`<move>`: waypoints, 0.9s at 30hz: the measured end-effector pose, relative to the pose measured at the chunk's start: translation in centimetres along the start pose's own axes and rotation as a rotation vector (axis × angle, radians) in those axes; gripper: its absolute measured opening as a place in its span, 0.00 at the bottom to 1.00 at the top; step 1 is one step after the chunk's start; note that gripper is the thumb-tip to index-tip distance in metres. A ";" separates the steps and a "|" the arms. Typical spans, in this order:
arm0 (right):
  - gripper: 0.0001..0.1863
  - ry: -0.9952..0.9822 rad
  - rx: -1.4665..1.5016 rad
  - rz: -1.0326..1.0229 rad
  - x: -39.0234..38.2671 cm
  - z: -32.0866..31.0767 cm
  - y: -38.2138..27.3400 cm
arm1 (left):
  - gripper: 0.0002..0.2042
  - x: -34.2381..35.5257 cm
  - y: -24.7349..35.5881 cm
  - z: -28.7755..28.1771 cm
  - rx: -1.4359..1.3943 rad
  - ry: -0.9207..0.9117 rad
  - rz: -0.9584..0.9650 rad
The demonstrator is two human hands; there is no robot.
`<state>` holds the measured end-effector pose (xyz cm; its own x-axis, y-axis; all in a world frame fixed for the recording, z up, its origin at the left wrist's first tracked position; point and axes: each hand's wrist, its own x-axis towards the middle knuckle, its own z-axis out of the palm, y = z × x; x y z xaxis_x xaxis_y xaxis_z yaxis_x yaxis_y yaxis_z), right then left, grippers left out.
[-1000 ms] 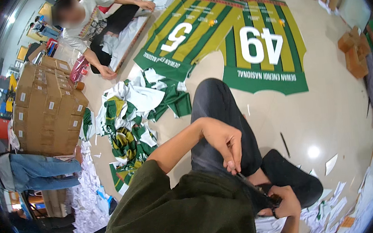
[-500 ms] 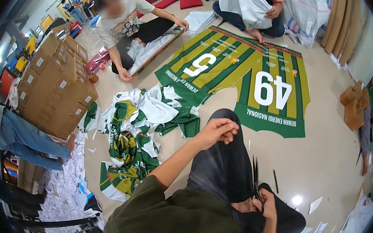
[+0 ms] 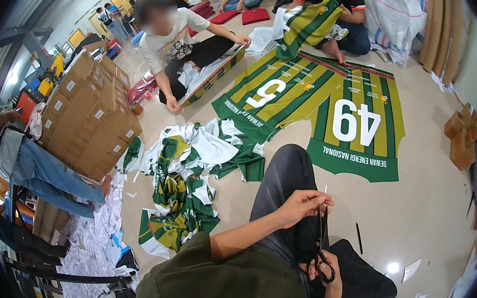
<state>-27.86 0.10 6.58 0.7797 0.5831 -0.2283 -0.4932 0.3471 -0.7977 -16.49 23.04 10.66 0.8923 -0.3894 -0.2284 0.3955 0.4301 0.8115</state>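
At far left, a drift of white scraps [image 3: 91,247], perhaps kept there out of the way. Above, brown cartons [image 3: 86,122], stacked tightly, probably to save room. Then a rumpled heap of green and white fabric [image 3: 176,183], seemingly piled loosely rather than sorted. Farther back, a striped panel [image 3: 282,102], spread flat, likely against creasing. Over dark trousers [image 3: 284,182], left hand [image 3: 306,204], thumb and fingers bent nearly together at the blade tips; cannot tell whether pinching the metal or merely beside it. Between both hands, black scissors [image 3: 319,244], blades pointing away from the body, presumably for control. Below, right hand [image 3: 325,271], fingers curled around the handle loops, gripping firmly. Farther right, a thin black stick [image 3: 359,238], lying alone, and a second striped panel [image 3: 363,146], numeral side up, apparently to show the print.
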 end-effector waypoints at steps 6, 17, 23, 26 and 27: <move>0.28 0.085 0.104 -0.033 -1.0 -0.3 0.4 | 0.12 0.8 -1.5 1.8 -0.079 0.054 -0.060; 0.26 0.072 0.122 -0.066 -1.1 -1.7 1.1 | 0.09 1.2 -1.6 1.4 -0.127 0.015 -0.070; 0.27 0.064 0.147 -0.043 -1.2 -2.0 1.2 | 0.09 1.4 -1.0 1.3 -0.216 -0.018 -0.083; 0.28 0.067 0.158 -0.026 -1.2 -2.0 1.0 | 0.10 1.2 -1.5 1.1 -0.240 -0.048 -0.074; 0.28 0.068 0.163 -0.021 -1.1 -2.0 0.9 | 0.10 1.4 -1.1 0.9 -0.242 -0.053 -0.075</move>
<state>-28.38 -1.66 5.01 0.8122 0.5250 -0.2544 -0.5281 0.4764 -0.7030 -15.91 21.32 9.94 0.8484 -0.4666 -0.2498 0.5063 0.5780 0.6399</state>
